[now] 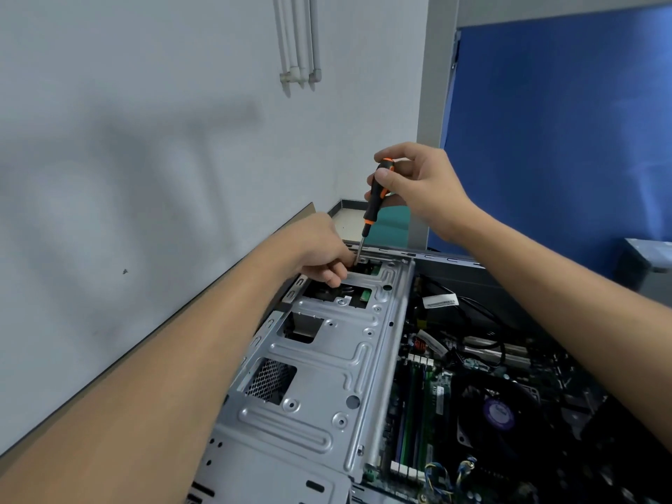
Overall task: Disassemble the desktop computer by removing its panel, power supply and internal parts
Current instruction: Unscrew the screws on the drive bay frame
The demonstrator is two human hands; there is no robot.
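The open desktop computer lies on its side, with its grey metal drive cage [327, 361] on the left and the motherboard [432, 391] with a black CPU fan [498, 412] on the right. My right hand [418, 183] grips the black and orange handle of a screwdriver [374, 198] held nearly upright. Its tip meets the far end of the cage. My left hand [320, 252] rests on the cage there, its fingers curled around the screwdriver's shaft near the tip.
A white wall runs close along the left of the case. A blue partition [563, 140] stands behind it on the right. Black cables [472, 311] and a labelled connector lie over the motherboard. A grey box [647, 263] sits at the far right.
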